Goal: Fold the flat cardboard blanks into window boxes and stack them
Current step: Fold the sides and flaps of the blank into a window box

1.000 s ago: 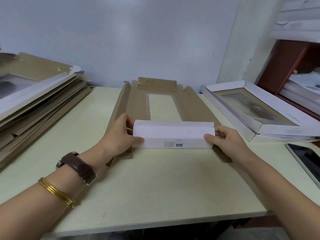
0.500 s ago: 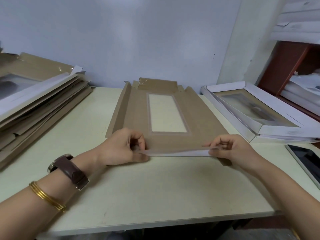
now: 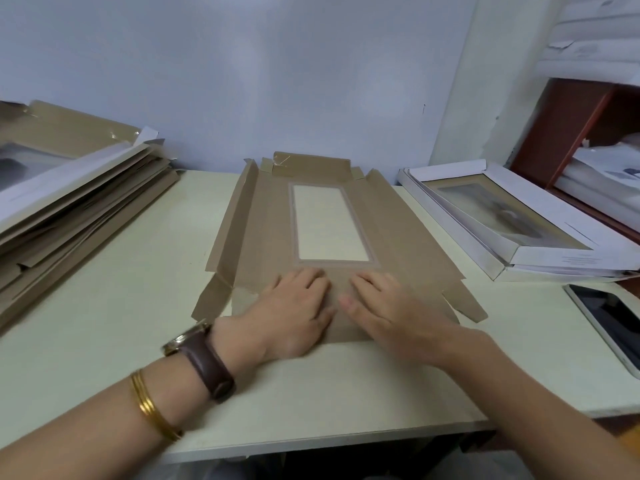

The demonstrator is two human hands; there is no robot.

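Diffuse, even light on the table [image 3: 104, 323] — faint shadows only, right hand [image 3: 391, 306] slightly motion-blurred, wide-angle bowing beyond the table's ends.

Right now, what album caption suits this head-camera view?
Left hand and right hand press flat on a brown window-box blank, between a pile of blanks and folded white boxes.

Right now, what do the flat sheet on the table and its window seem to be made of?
Flat blank: likely brown paperboard, matte, with sharp creases along its flaps. Its window: probably thin clear film, since the pale table shows through and a lighter, glued-looking border frames it; no glare confirms this.
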